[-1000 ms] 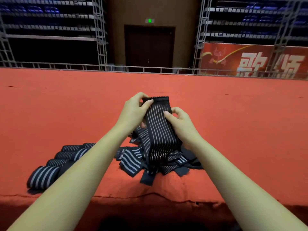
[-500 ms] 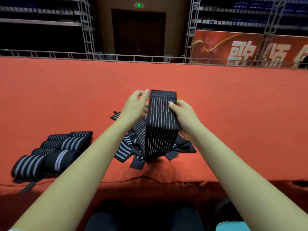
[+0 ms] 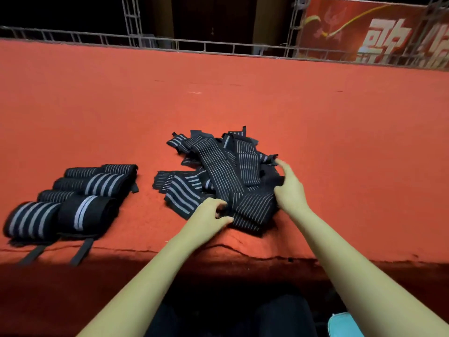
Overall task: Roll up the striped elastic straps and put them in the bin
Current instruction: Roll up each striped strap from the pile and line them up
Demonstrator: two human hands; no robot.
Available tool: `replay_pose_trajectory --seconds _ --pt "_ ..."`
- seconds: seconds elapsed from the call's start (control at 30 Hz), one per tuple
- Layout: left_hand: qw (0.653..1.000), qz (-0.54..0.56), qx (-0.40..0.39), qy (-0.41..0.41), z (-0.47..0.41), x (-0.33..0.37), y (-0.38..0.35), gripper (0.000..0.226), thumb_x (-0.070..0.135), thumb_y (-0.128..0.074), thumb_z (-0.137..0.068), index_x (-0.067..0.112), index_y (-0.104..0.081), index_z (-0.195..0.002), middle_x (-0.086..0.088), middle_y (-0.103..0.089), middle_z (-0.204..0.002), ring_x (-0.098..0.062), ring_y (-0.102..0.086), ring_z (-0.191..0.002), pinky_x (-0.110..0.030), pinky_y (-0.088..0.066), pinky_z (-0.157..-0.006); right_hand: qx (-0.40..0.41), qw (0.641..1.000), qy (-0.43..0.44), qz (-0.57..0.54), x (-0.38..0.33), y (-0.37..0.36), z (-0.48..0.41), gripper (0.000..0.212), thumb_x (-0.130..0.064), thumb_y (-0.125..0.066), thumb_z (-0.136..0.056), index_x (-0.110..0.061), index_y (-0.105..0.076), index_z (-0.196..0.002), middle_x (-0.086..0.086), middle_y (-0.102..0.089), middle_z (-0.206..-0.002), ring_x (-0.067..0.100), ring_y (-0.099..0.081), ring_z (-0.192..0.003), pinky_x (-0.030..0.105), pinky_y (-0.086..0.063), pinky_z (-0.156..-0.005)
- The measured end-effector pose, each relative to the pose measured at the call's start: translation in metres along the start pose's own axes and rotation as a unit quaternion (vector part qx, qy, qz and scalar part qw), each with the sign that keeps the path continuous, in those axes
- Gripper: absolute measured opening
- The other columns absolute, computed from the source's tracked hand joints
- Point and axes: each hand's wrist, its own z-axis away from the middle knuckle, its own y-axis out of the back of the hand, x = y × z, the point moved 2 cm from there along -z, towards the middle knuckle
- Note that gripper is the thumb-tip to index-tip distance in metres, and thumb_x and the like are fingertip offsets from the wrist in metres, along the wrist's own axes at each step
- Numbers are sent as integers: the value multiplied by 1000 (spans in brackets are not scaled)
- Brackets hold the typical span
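Observation:
A loose pile of black elastic straps (image 3: pixel 226 171) with white stripes lies on the red carpeted ledge (image 3: pixel 243 98). One long strap runs diagonally across the pile, and its near end is folded over. My left hand (image 3: pixel 210 216) pinches that near folded end with curled fingers. My right hand (image 3: pixel 289 188) rests on the pile's right side, index finger stretched out along the fabric. Several rolled straps (image 3: pixel 75 190) lie in a group to the left. No bin is in view.
The ledge's front edge (image 3: pixel 218 251) runs just below my hands, with a dark drop beneath it. A metal railing (image 3: pixel 206 46) and a red banner (image 3: pixel 376 30) stand at the far side. My dark-clothed legs (image 3: pixel 230 317) show at the bottom.
The strap I held up between both hands has come down onto the pile. Both hands dropped to the ledge, and the view tilted downward.

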Motion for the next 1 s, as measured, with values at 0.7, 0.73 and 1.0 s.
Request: replay_pose_trajectory --seconds 0.7,0.73,1.0 --pt "994 -54 79 -53 -21 -8 -18 18 30 -59 -92 18 -72 -99 4 -63 -94 -20 -56 -99 -39 -45 -86 -6 985 -58 -164 42 -20 -29 26 0 -66 -79 -23 -65 -68 -3 -65 -70 22 -61 -75 44 -53 -76" --pt "993 -69 83 -57 -19 -8 -19 18 28 -58 -94 18 -72 -100 4 -63 -95 -19 -55 -99 -39 -45 -85 11 984 -61 -165 45 -16 -32 27 0 -66 -80 -23 -64 -68 -3 -65 -71 22 -61 -75 45 -52 -77" --pt "988 -120 -1 -101 -11 -14 -7 32 20 -41 -90 16 -64 -112 1 -62 -112 -22 -50 -106 -42 -38 -98 -72 977 -13 -202 29 -1 -20 17 8 -63 -84 -9 -64 -82 1 -58 -68 5 -55 -56 20 -45 -54"
